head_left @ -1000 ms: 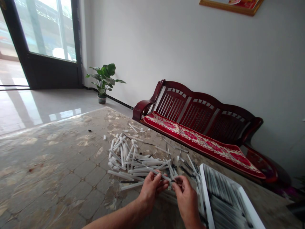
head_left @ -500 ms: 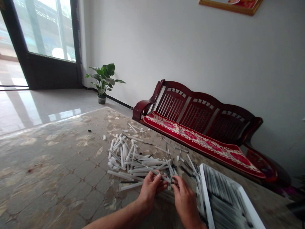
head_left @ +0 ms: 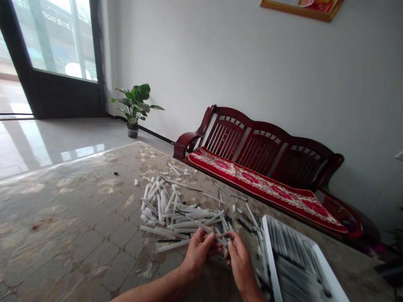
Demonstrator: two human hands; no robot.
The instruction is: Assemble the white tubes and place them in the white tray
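In the head view my left hand (head_left: 197, 251) is closed around a slim pen (head_left: 204, 227) with a pale, see-through barrel. The pen slants down toward my right hand (head_left: 241, 258), whose thumb and fingers pinch its near end. Fingers cover part of that end, so I cannot tell whether a cap is on it. Just beyond both hands lies a loose heap of whitish pen barrels (head_left: 163, 201), with thin dark refills among them. Small black parts (head_left: 245, 225) are scattered to the right of the heap.
A white open box (head_left: 271, 258) at the right holds rows of pale pens with dark ends. The patterned tablecloth (head_left: 78, 218) spreads under everything. Past the table stand a red wooden bench (head_left: 258, 142) and a potted plant (head_left: 134, 109).
My right hand has shifted slightly, and its fingers now pinch the pen's near end lower down. The left hand keeps its grip. The whole view has moved a little.
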